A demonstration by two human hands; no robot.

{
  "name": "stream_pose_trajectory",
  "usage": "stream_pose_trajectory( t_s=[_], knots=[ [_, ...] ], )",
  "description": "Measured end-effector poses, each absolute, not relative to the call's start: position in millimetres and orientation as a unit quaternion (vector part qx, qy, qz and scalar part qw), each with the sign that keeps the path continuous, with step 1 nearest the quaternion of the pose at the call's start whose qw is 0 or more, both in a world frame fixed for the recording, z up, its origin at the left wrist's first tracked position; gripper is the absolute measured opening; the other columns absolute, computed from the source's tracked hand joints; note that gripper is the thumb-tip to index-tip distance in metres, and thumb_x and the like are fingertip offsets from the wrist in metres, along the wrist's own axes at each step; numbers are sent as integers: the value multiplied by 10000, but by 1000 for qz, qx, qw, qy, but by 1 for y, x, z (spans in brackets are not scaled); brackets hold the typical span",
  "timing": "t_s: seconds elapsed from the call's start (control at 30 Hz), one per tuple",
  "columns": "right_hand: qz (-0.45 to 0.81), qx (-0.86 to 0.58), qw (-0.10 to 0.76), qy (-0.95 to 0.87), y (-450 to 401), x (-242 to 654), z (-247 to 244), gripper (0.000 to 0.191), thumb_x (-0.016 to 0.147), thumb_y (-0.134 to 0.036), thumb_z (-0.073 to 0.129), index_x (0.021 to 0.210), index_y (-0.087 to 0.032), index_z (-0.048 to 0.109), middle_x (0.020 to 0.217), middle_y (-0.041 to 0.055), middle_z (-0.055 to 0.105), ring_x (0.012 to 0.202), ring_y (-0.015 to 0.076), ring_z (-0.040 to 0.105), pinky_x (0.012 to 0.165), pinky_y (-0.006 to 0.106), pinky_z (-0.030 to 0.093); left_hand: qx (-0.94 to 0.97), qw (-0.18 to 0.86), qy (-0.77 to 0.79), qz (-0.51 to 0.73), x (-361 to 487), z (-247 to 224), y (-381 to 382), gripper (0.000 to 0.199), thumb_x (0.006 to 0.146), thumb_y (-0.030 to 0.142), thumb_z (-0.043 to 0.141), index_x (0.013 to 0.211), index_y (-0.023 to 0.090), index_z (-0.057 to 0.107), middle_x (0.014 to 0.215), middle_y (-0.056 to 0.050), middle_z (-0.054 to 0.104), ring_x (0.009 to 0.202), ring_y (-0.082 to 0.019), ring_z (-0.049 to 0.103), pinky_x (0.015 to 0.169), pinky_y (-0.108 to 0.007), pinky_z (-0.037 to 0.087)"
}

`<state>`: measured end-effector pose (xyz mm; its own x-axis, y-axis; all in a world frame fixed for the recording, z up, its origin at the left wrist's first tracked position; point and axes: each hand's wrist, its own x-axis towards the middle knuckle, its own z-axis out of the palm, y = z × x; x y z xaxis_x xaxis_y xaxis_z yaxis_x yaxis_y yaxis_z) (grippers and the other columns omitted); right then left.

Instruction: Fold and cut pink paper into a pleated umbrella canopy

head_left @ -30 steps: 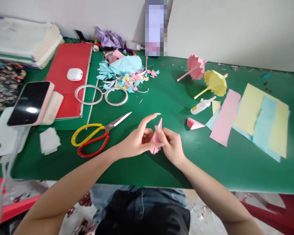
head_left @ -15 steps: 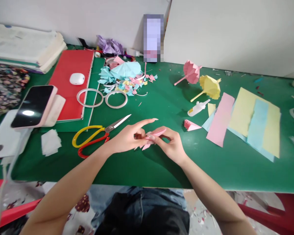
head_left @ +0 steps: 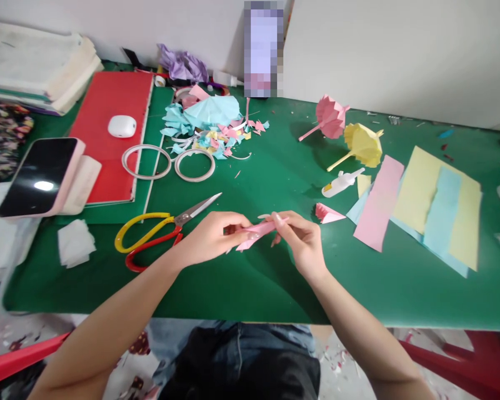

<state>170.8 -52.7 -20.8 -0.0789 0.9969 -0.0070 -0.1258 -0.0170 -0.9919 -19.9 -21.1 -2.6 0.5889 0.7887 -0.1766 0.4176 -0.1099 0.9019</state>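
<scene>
A folded piece of pink paper (head_left: pixel 256 232) is held between my two hands above the green table (head_left: pixel 241 294). My left hand (head_left: pixel 214 236) pinches its left part between thumb and fingers. At its right end, the thumb and fingers of my right hand (head_left: pixel 300 236) grip the tip. Scissors (head_left: pixel 177 225) with one yellow and one red handle lie left of my left hand, blades apart. Right of my right hand sits a small pleated pink paper piece (head_left: pixel 328 213), with a white glue bottle (head_left: pixel 342 182) behind it.
Pink (head_left: pixel 331 116) and yellow paper umbrellas (head_left: pixel 363 145) stand behind the bottle. Coloured sheets (head_left: pixel 408 203) lie right. Paper scraps (head_left: pixel 216 130), two tape rolls (head_left: pixel 195 165), a red folder (head_left: pixel 108 100) and a phone (head_left: pixel 41 175) are left. A blurred upright device (head_left: pixel 263 50) leans at the back.
My right hand has shifted right along the pink paper, and its fingers now hold the right tip. More of the paper shows between my hands. The camera view has shifted slightly.
</scene>
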Motion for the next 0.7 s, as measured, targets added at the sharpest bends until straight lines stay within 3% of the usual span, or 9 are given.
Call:
stream_pose_trajectory(
  t_s=[0.1,0.23,0.37,0.47,0.57,0.63,0.7],
  knots=[
    [534,-437,534,-489,-52,172,-20,171,870,-261,578,811,-219,732,900,49,672,717,139,628,516,255,550,757,426,408,280,-22,-9,-20,190,839,291,585,701,170,637,631,8,558,579,-104,512,529,-216,408],
    [516,-394,588,-482,-52,173,-21,124,841,-212,622,820,-252,737,862,19,618,610,102,608,465,243,534,755,319,377,431,-24,-16,-20,33,818,183,612,808,199,639,872,-29,546,776,-133,570,675,-269,493],
    [551,-381,575,-470,-53,175,-19,147,862,-275,603,944,-257,724,705,-2,630,476,79,563,432,222,490,774,226,355,472,-24,-18,-21,157,803,88,603,886,219,626,941,-35,530,852,-147,591,710,-291,522],
    [677,-365,510,-387,-50,177,-14,494,914,-557,366,1134,-213,644,484,-20,581,370,110,548,363,215,445,819,96,328,461,-25,-17,-23,243,772,67,634,949,234,629,944,-35,553,848,-157,592,712,-305,516],
    [785,-344,405,-319,-45,180,-12,795,840,-730,162,1182,-167,608,542,29,653,395,147,607,332,221,449,839,17,307,449,-27,-17,-27,303,737,96,690,991,251,629,929,-27,578,790,-157,617,711,-320,512],
    [808,-327,381,-310,-43,182,-13,725,834,-718,272,1079,-161,666,651,63,708,495,164,668,363,212,477,846,15,308,435,-28,-17,-29,336,731,115,705,1013,279,628,920,-21,593,767,-158,631,691,-313,516],
    [801,-316,399,-315,-43,183,-15,518,853,-591,446,974,-161,707,718,74,730,603,174,703,431,204,516,855,33,309,415,-29,-17,-29,356,743,130,694,1045,303,623,928,-20,599,781,-161,635,710,-318,518]
  ],
)
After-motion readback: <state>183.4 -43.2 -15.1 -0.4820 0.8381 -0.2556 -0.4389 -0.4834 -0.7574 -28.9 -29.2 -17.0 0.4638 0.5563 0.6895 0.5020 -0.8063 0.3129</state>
